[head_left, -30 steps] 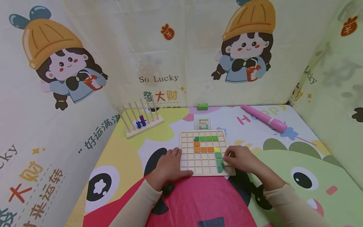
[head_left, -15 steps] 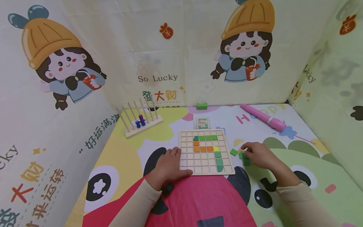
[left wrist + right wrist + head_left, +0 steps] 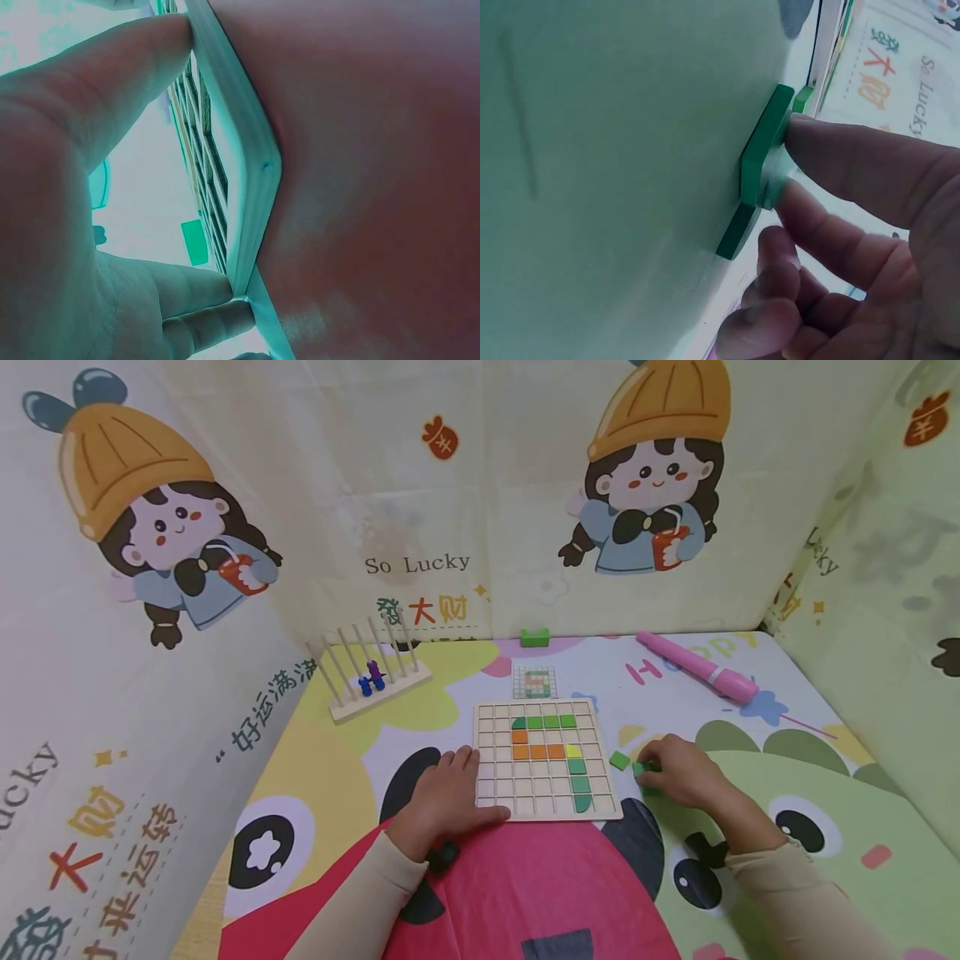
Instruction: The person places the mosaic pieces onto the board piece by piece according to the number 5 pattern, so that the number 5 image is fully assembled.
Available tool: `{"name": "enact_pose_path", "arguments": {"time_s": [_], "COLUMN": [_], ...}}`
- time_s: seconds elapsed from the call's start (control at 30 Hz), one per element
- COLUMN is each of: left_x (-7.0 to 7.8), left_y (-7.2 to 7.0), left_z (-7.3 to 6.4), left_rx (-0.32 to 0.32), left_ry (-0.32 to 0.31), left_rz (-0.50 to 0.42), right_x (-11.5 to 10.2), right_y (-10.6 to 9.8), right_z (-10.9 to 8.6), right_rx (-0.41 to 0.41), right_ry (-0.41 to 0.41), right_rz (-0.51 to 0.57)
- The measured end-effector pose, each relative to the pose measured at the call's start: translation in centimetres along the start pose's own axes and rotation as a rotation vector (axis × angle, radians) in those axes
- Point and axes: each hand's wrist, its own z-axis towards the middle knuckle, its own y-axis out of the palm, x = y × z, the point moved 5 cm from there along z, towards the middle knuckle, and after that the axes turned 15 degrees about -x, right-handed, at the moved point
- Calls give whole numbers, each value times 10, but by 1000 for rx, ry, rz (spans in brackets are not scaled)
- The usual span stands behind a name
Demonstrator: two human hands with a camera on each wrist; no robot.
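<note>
A square wooden grid board (image 3: 497, 787) lies on the table, carrying green, orange and yellow tiles in an S-like figure. My left hand (image 3: 444, 795) rests at its near left corner, fingers along the left side and thumb along the front edge. In the left wrist view, the thumb and fingertips touch the board's edge (image 3: 251, 161). Right of the board, my right hand (image 3: 681, 770) is over a small group of green tiles. The right wrist view has its thumb and forefinger around a green tile (image 3: 769, 146), other fingers curled; another green tile (image 3: 739, 231) lies beside it.
A loose green tile (image 3: 619, 760) lies between board and right hand. Behind the board are a small pattern card (image 3: 535, 682) and a green block (image 3: 535, 637). A wooden peg rack (image 3: 382, 692) with blue and purple pieces stands left; a pink pen-like stick (image 3: 697, 667) lies right.
My right hand has left the board's right side, moved right to the loose green tiles and come down on them, with thumb and forefinger closing. My left hand has stayed at the board's corner.
</note>
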Motion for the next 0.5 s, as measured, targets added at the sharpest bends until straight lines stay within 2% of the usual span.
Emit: {"name": "enact_pose_path", "arguments": {"time_s": [0.13, 0.33, 0.5], "left_x": [0, 0, 0], "left_y": [1, 1, 1], "left_z": [1, 1, 1], "left_rx": [0, 4, 0], "left_ry": [2, 0, -4], "left_rz": [-7, 3, 5], "right_x": [0, -2, -4], "right_y": [0, -1, -5], "right_z": [1, 2, -1], "right_rx": [16, 80, 131], "right_ry": [33, -42, -49], "right_rz": [36, 54, 83]}}
